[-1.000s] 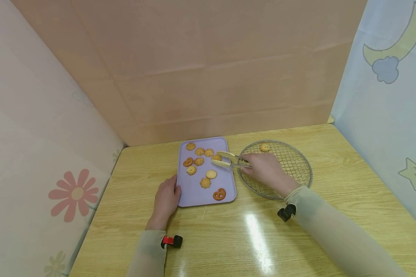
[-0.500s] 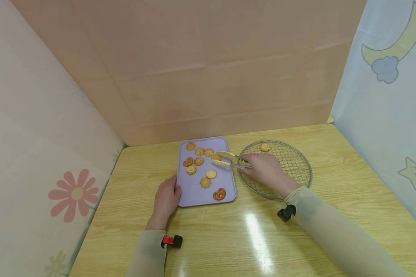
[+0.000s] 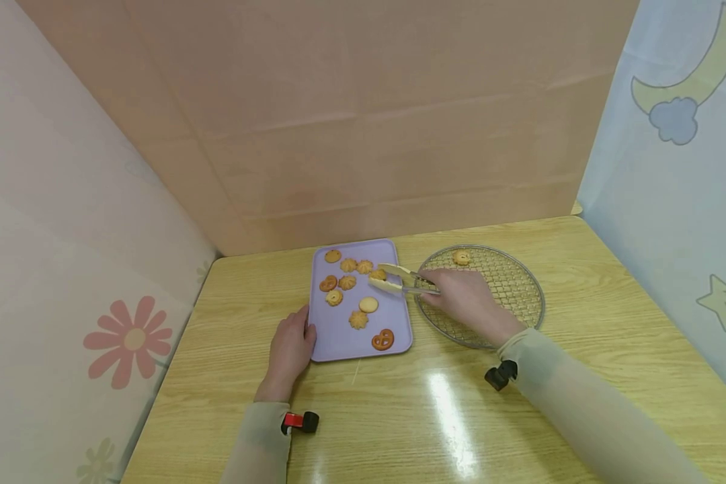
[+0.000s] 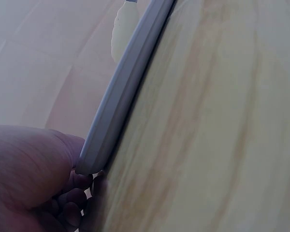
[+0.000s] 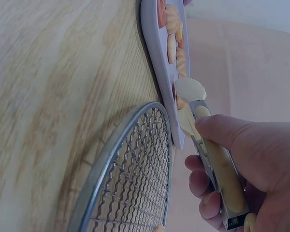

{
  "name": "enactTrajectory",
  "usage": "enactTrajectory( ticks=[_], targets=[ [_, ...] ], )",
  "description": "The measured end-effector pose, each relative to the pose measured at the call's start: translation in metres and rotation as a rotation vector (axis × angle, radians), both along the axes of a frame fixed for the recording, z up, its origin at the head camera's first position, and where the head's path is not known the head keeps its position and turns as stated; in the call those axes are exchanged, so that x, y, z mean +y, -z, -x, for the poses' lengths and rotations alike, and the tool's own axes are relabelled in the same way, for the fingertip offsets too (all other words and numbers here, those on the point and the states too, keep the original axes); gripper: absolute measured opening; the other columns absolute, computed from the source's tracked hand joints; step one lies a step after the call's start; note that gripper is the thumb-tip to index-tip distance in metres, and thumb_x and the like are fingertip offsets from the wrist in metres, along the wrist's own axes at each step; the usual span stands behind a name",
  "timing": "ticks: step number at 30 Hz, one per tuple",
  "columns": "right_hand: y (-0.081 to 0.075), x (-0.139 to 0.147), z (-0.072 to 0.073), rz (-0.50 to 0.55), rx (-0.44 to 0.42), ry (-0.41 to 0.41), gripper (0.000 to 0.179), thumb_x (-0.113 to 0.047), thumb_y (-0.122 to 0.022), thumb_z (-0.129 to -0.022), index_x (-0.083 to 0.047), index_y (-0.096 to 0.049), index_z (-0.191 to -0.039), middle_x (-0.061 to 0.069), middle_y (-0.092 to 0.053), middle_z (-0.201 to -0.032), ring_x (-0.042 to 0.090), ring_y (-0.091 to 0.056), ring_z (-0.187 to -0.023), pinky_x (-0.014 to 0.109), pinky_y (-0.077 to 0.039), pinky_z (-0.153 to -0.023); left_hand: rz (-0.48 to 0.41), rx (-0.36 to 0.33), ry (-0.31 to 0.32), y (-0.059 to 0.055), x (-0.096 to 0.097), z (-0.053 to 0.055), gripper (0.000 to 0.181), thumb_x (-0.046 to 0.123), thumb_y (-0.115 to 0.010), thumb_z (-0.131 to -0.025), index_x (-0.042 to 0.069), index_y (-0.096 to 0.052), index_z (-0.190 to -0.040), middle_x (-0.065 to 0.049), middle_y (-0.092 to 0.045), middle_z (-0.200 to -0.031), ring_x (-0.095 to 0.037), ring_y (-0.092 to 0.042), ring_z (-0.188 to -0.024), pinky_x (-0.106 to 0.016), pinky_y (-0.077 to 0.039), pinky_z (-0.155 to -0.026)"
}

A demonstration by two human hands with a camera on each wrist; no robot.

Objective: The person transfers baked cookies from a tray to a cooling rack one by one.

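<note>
A lilac tray (image 3: 339, 339) lies flat on the table with several cookies and two pretzels, one of them the near pretzel (image 3: 383, 339). My left hand (image 3: 292, 346) pinches its left rim, the thumb against the rim and the curled fingers low beside it in the left wrist view. With my right hand (image 3: 466, 296) I grip a pair of tongs (image 5: 222, 179), thumb on one arm and fingers round the other. Their cream tips straddle a cookie (image 3: 378, 275) near the tray's right edge; whether both tips touch it I cannot tell.
Right of the tray is a round wire mesh rack (image 3: 514, 289), partly under my right hand and forearm. A single cookie (image 3: 462, 257) lies at its far side. Fabric walls stand behind and on both sides of the wooden table (image 3: 387, 423).
</note>
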State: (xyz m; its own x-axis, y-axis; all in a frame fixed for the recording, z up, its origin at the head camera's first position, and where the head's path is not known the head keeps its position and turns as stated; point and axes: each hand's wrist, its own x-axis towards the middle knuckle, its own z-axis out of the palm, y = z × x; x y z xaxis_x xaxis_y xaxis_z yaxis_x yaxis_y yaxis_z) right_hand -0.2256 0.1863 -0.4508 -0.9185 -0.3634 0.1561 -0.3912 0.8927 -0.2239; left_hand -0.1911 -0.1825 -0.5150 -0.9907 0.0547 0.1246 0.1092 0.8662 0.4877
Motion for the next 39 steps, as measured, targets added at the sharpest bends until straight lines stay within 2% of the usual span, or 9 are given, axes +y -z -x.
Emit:
enactTrajectory(
  ticks=[9,20,24,33,39],
  targets=[
    [-0.002,-0.002,-0.001,0.001,-0.009,-0.003,0.047,-0.033,-0.086,-0.098,-0.016,-0.075,-0.141,0.007,-0.082,-0.115,0.017,-0.071,-0.075,0.037,-0.05,-0.054,0.004,0.002,0.003,0.002,-0.001,0.001,0.048,0.007,-0.066,-0.107,-0.01,-0.059,-0.151,-0.016,-0.068,-0.103,-0.033,-0.06,-0.094,-0.05,-0.053,-0.081],
    [-0.013,-0.01,0.004,-0.051,-0.049,-0.052,0.046,-0.033,-0.086,-0.097,-0.01,-0.076,-0.135,0.0,-0.078,-0.093,0.012,-0.062,-0.065,0.034,-0.051,-0.054,0.009,-0.003,-0.003,0.002,0.0,0.001,0.048,0.007,-0.067,-0.107,-0.009,-0.059,-0.151,-0.016,-0.068,-0.103,-0.033,-0.06,-0.094,-0.05,-0.053,-0.08],
    [-0.018,-0.012,0.005,-0.068,-0.085,-0.036,0.045,-0.032,-0.084,-0.098,-0.011,-0.076,-0.136,0.001,-0.079,-0.096,0.014,-0.062,-0.066,0.034,-0.05,-0.052,0.009,-0.008,-0.004,0.001,0.0,0.0,0.048,0.008,-0.067,-0.107,-0.009,-0.059,-0.151,-0.014,-0.066,-0.099,-0.032,-0.06,-0.093,-0.049,-0.052,-0.079],
    [-0.024,-0.013,0.004,-0.087,-0.08,-0.042,0.044,-0.03,-0.085,-0.098,-0.01,-0.077,-0.137,0.008,-0.082,-0.11,0.021,-0.072,-0.077,0.038,-0.055,-0.058,0.004,-0.007,-0.004,0.003,0.001,0.001,0.048,0.007,-0.066,-0.107,-0.009,-0.059,-0.151,-0.017,-0.069,-0.105,-0.034,-0.062,-0.097,-0.051,-0.054,-0.083],
    [-0.02,-0.012,0.003,-0.072,-0.06,-0.042,0.042,-0.031,-0.085,-0.099,-0.012,-0.078,-0.135,0.002,-0.08,-0.099,0.017,-0.068,-0.072,0.039,-0.055,-0.059,0.009,-0.012,-0.01,0.002,0.0,0.001,0.048,0.007,-0.066,-0.107,-0.009,-0.058,-0.152,-0.017,-0.069,-0.106,-0.034,-0.062,-0.097,-0.051,-0.054,-0.083]
  ],
)
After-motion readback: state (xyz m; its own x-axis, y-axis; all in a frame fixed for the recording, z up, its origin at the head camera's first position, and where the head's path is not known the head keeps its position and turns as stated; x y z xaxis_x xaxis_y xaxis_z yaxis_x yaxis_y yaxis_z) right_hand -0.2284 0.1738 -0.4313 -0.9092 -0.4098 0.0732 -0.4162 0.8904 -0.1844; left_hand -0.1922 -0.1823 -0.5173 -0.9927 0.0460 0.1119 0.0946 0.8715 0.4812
